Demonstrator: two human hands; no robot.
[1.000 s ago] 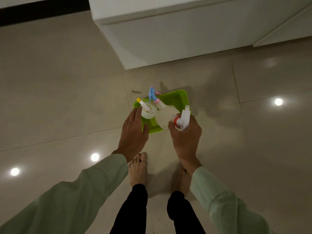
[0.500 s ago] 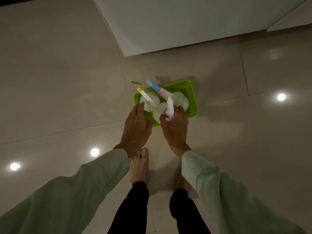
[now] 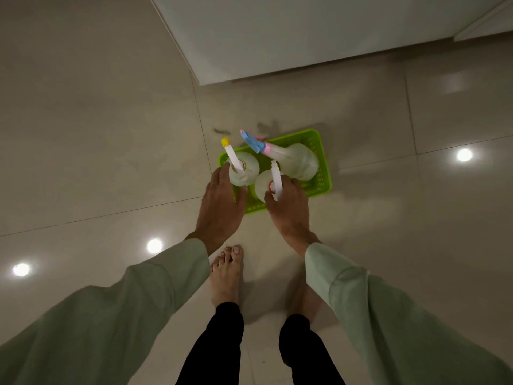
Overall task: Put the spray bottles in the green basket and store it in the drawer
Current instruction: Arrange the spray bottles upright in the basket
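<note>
Glossy tiled floor (image 3: 111,134) carries the green basket (image 3: 322,173), three spray bottles inside it; the right hand (image 3: 288,207) grips the red-collared bottle (image 3: 263,184), the left hand (image 3: 222,204) cups the yellow-tipped bottle (image 3: 247,168), the blue-nozzled bottle (image 3: 299,159) beyond both hands

Bare floor (image 3: 388,223) right of basket (image 3: 322,173); cabinet (image 3: 277,37) behind

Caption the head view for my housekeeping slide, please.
Both hands, left hand and right hand, settle three spray bottles in a green basket on the floor.
</note>
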